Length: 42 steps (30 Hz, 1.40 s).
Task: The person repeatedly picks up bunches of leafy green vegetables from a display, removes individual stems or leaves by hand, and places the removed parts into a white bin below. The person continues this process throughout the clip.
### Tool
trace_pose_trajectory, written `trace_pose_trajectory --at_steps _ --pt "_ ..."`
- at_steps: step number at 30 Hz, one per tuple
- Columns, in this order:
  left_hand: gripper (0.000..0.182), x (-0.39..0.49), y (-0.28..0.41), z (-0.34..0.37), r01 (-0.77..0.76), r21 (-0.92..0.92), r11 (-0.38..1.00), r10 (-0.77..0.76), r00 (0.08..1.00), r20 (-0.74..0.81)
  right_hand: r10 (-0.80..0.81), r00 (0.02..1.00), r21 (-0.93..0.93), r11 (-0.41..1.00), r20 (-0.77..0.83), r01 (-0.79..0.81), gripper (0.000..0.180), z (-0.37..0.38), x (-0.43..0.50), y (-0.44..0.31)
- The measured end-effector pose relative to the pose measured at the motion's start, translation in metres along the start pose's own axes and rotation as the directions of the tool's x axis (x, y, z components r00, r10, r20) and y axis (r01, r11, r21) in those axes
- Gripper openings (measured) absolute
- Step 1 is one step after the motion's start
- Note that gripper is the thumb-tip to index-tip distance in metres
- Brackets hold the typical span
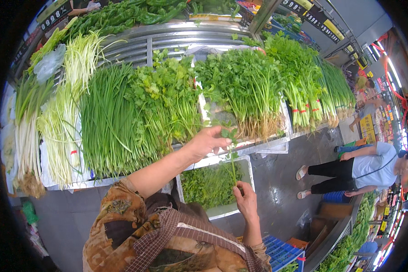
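Note:
Between both hands stretches a thin sprig of leafy green herb [233, 159] that looks like coriander. My left hand [210, 142] pinches its leafy upper part between thumb and fingers, at the front edge of the vegetable stand. Lower and to the right, my right hand [247, 200] grips the end of the stem. Under the sprig, a white foam box [251, 176] on the floor holds more loose green herbs [207, 187]. Just beyond my left hand, rooted herb bunches [255, 81] lie in a white tray [204, 105], with leafy coriander-like greens [170, 95] to its left.
Garlic chives [108, 119], yellow chives [59, 125] and long white-stemmed greens [27, 136] line the stand's left. Red-banded celery-like bunches [302, 91] lie at right. A blue plastic crate [282, 253] stands beside my right arm. A person [357, 170] stands in the aisle.

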<state>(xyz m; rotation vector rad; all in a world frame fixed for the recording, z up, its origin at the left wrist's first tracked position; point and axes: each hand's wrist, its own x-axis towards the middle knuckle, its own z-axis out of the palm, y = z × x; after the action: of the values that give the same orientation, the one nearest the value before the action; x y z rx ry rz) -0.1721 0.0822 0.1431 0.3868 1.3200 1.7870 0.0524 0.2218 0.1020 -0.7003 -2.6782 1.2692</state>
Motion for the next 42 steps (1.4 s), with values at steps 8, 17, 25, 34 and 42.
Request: trace_pose_trajectory --at_steps 8,17,25,34,42 --pt "0.052 0.117 0.166 -0.007 -0.09 0.764 0.639 0.152 0.988 -0.011 -0.308 0.849 -0.076 0.949 -0.429 0.306 0.018 -0.074 0.185 -0.05" --pt "0.054 -0.02 0.028 -0.05 -0.089 0.81 0.58 -0.186 0.954 0.237 -0.126 0.967 -0.596 0.802 -0.221 -0.032 0.029 -0.072 0.256 -0.022" --pt "0.04 -0.136 -0.117 -0.079 0.465 0.283 0.839 -0.511 0.852 0.116 -0.166 0.967 -0.178 0.963 0.194 0.201 0.027 0.023 0.204 -0.109" --pt "0.036 -0.144 -0.119 -0.073 0.394 0.292 0.872 -0.421 0.907 0.032 -0.113 0.87 -0.256 0.93 0.481 0.262 0.017 0.141 0.19 -0.12" --pt "0.027 -0.128 -0.108 -0.078 0.269 0.069 0.961 -0.268 0.963 -0.022 -0.059 0.937 0.704 0.676 0.345 -0.216 0.013 0.047 0.165 -0.147"
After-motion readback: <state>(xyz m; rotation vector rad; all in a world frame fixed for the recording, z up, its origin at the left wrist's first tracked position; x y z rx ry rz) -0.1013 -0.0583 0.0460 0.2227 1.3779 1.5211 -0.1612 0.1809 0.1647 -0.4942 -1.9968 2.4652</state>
